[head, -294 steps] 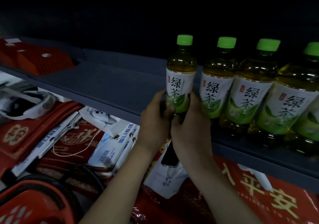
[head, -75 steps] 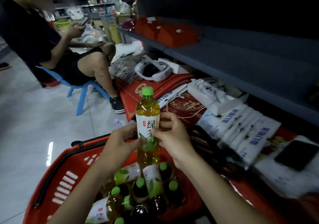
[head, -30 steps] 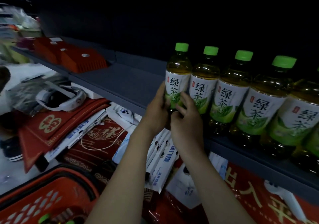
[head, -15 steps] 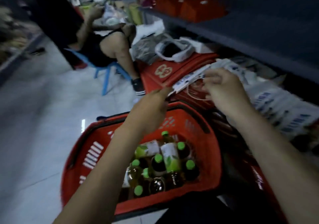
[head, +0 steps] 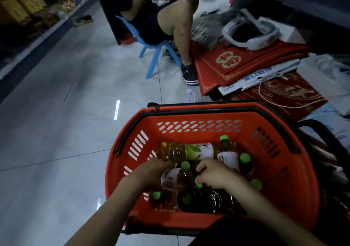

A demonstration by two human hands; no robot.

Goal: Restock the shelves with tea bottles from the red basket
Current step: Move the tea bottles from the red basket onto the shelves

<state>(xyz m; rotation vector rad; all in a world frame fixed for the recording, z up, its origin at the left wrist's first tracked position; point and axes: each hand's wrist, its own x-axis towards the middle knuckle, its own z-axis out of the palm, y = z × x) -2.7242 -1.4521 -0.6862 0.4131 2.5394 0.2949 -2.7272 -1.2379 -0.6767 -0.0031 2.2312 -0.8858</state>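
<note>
Far left, a shelf (head: 28, 12) of yellow goods ran along the tiled floor (head: 66, 113). Further in, a person (head: 161, 18) sat on a blue chair (head: 151, 56), and a small clear flask (head: 190, 95) stood on the floor just beyond the basket (head: 198, 117).

The red basket sat on the floor at the bottom of the view, with both hands down inside it. The left hand (head: 151, 172) curled over the label end of a bottle (head: 180, 178) that lay on its side on top of the others. The right hand (head: 214, 173) had its fingers bent round the neck end, hiding the cap.

Behind them a second bottle (head: 185, 152) lay across the back of the basket, and an upright bottle (head: 226, 153) stood at its right end. Green caps (head: 245, 157) showed among more bottles below.

To the right, red mats (head: 236, 62) lay stacked beside the basket, with a white headset (head: 250, 31) on them further back.
</note>
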